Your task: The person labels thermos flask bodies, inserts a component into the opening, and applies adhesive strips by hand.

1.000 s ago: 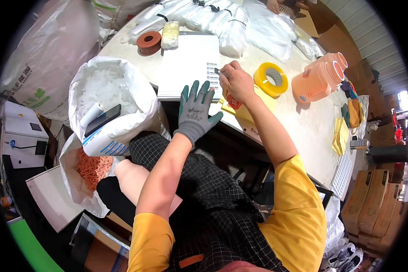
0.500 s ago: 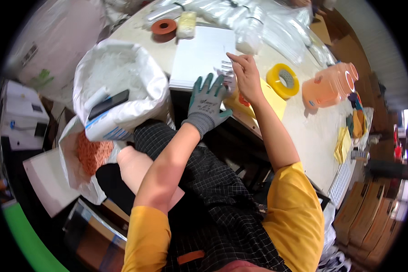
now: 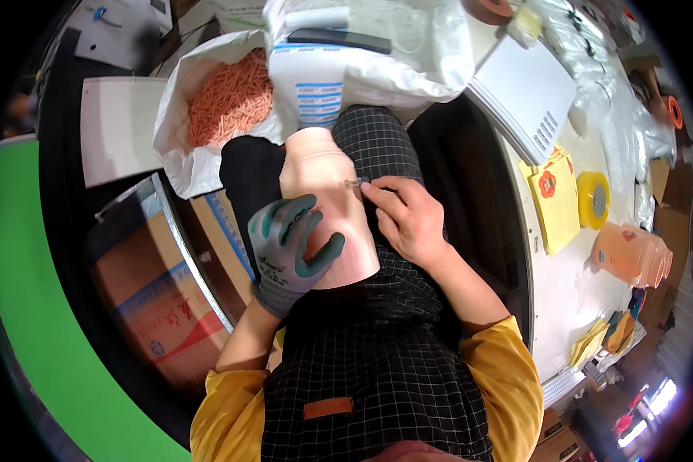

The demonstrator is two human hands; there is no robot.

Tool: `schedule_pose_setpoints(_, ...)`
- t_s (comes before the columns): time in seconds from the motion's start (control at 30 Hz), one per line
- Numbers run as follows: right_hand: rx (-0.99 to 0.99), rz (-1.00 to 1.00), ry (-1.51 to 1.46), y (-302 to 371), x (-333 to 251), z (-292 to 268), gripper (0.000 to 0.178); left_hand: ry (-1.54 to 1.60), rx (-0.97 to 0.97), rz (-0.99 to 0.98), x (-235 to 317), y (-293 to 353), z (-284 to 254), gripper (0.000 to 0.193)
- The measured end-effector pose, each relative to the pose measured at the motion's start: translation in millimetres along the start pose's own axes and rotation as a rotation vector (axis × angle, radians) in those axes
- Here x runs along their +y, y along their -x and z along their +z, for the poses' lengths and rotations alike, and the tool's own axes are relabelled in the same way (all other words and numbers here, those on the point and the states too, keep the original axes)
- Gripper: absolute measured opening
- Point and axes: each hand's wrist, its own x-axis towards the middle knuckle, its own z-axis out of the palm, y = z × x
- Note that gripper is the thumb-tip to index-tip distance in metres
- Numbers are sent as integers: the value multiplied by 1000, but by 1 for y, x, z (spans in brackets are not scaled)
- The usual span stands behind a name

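A pale pink plastic jar [image 3: 335,212] with a narrower neck lies across my lap, neck end away from me. My left hand [image 3: 289,242], in a grey glove with green fingertips, rests against its left side. The fingers are bent and apart, with a gap to the thumb. My bare right hand [image 3: 408,215] pinches a small clear sticker [image 3: 353,184] with dark marks between thumb and index finger, at the jar's right side. Whether the sticker touches the jar cannot be told.
A white sack [image 3: 439,46] holds clear pieces, a dark phone-like slab [image 3: 339,40] on its edge. Pink sticks fill another bag [image 3: 231,100]. On the table lie a white sheet stack [image 3: 516,92], yellow cards [image 3: 554,204], yellow tape [image 3: 593,200] and orange jars [image 3: 627,254].
Both hands have moved from the white sheet stack on the table to the jar on my lap. My right hand now holds a small clear sticker. The view has turned left.
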Motion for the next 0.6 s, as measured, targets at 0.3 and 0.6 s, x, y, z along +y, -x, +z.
schedule_pose_setpoints(0.3, -122, -261, 257, -8, -19, 18, 58, 60, 135, -92, 7, 55, 24, 35)
schedule_pose_setpoints(0.6, -125, -260, 268, -9, -18, 20, 58, 64, 112, -24, 6, 55, 20, 30)
